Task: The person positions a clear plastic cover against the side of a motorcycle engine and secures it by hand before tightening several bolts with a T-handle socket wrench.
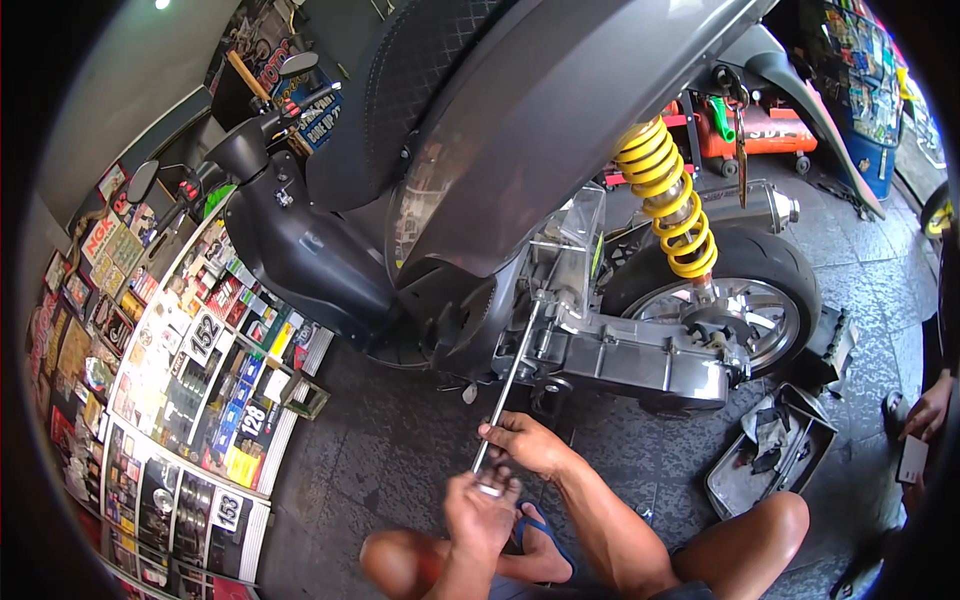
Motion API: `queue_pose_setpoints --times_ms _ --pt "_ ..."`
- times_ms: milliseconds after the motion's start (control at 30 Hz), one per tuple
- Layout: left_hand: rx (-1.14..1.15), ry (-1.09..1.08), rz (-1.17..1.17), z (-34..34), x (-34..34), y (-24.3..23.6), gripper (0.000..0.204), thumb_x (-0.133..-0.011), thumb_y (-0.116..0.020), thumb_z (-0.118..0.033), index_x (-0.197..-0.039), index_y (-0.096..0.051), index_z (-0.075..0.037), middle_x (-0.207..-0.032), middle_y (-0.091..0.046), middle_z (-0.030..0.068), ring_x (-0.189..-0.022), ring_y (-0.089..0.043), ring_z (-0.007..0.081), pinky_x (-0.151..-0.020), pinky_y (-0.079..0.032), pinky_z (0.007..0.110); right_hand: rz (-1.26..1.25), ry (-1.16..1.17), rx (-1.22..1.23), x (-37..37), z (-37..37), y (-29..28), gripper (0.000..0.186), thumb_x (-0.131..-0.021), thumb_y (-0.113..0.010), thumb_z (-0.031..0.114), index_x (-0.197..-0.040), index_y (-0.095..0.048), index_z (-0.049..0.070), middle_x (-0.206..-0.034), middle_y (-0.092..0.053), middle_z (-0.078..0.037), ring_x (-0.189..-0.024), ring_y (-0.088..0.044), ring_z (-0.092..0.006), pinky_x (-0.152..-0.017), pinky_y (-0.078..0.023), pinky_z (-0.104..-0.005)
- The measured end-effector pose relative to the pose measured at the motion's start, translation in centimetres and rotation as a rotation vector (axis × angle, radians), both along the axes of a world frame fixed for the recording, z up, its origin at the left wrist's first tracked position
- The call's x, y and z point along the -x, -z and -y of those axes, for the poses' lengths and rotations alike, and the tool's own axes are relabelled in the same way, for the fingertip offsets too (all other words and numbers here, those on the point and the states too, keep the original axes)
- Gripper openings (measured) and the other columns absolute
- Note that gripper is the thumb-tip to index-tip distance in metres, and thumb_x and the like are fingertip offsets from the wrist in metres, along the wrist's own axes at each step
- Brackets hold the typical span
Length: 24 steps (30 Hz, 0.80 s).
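A long, thin metal wrench (511,384) slants from my hands up to the engine case (550,335) of a grey scooter. Its far tip meets the front of the case, near some bolts and brackets. My right hand (528,443) pinches the shaft a little above its lower end. Just below it, my left hand (480,512) has its fingers curled around the bottom of the tool, where a bright metal piece (489,491) shows between them. The left fingers are slightly blurred. To the right of the engine case is the rear wheel (720,290) with a yellow shock spring (668,198).
A grey tray (722,478) of tools and rags lies on the floor at right, near my knee. Shelves of boxed parts (190,400) curve along the left. An orange compressor (750,138) stands behind the scooter. At the right edge, another person's hand (930,408) is beside a phone (912,460).
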State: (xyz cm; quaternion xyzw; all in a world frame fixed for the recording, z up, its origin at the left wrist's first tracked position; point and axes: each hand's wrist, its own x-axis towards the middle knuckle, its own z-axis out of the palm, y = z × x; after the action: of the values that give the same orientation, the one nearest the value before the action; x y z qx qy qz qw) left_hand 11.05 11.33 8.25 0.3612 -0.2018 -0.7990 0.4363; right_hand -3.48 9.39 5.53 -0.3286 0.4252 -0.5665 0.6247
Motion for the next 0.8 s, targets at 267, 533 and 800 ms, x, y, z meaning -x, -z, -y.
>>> queue_pose_setpoints --times_ms 267,533,800 --pt "1.688 -0.098 1.436 1.0 -1.5 0.0 0.043 -0.083 -0.062 -0.006 -0.12 -0.042 0.005 -0.131 -0.044 0.0282 -0.12 -0.047 0.0397 -0.103 -0.04 0.051 0.066 0.093 0.141 0.1 0.8 1.9 0.034 -0.099 -0.062 0.032 -0.091 -0.064 0.0 -0.076 -0.057 0.0 -0.071 -0.052 -0.0098 -0.066 -0.044 -0.0272" --pt "-0.234 0.419 -0.084 -0.9 -1.5 -1.6 0.064 -0.091 -0.047 -0.065 -0.101 -0.061 -0.004 -0.089 -0.062 0.0116 -0.083 -0.058 0.0219 -0.067 -0.049 0.033 0.016 0.087 0.13 0.1 1.0 1.1 0.034 -0.098 -0.064 0.034 -0.09 -0.065 0.001 -0.074 -0.059 -0.002 -0.07 -0.052 -0.0102 -0.064 -0.043 -0.0281" --pt "1.111 -0.185 0.982 0.6 0.7 4.1 0.044 -0.082 -0.054 -0.001 -0.125 -0.044 0.001 -0.109 -0.055 0.0133 -0.094 -0.056 0.0207 -0.09 -0.046 0.036 -0.012 0.088 0.148 0.9 0.4 1.3 0.032 -0.1 -0.06 0.032 -0.092 -0.065 0.001 -0.073 -0.058 -0.001 -0.067 -0.05 -0.0101 -0.061 -0.04 -0.0288"
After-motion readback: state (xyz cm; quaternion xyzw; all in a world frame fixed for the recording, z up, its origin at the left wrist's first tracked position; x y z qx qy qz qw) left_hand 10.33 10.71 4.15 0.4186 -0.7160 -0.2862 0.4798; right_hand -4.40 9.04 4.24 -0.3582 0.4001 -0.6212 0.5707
